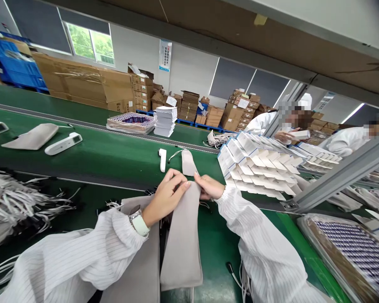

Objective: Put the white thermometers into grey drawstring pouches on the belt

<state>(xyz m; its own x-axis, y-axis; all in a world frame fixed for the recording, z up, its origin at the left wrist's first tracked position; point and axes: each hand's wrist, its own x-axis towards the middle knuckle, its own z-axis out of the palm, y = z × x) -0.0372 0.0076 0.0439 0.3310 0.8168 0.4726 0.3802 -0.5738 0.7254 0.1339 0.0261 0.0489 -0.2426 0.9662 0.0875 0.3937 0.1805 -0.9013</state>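
Extending backward: grey pouch (181, 248) | far end at left hand (169, 191), right hand (211, 186) | hands close together, clamped on it

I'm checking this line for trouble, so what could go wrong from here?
The gray pouch, held at its far end by the left hand and right hand, might slip. Loose cords near the left sleeve could snag it. The stacked white boxes might topple if bumped.
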